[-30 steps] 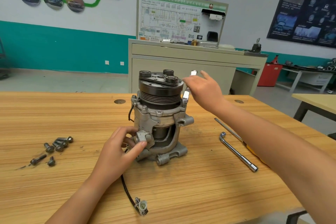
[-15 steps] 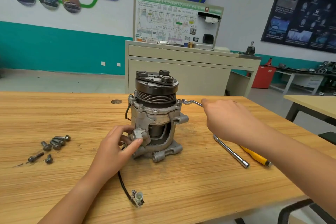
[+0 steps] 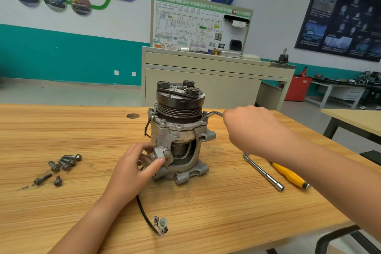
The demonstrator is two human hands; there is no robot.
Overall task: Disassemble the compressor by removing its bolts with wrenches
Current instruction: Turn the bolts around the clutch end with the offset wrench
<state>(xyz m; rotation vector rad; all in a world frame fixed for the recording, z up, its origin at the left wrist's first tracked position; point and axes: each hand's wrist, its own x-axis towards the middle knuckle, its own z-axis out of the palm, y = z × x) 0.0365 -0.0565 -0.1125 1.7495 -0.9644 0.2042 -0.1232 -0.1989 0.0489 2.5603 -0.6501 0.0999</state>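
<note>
The compressor (image 3: 179,136) stands upright in the middle of the wooden table (image 3: 61,130), black pulley on top and a grey cast housing below. My left hand (image 3: 134,167) grips a lug on its lower left side, thumb across the front. My right hand (image 3: 249,128) holds the handle of a silver wrench (image 3: 213,113). The wrench head sits on a bolt at the housing's upper right rim. Most of the wrench handle is hidden inside my fist.
Several loose bolts (image 3: 64,164) lie on the table at the left. An L-shaped socket wrench (image 3: 263,172) and a yellow-handled screwdriver (image 3: 288,175) lie at the right. A black cable with a connector (image 3: 161,226) trails toward the front edge. A beige cabinet (image 3: 206,80) stands behind the table.
My right hand came down from beside the pulley top and swung the wrench handle out to the right, level with the housing rim. My left hand stayed on the lug.
</note>
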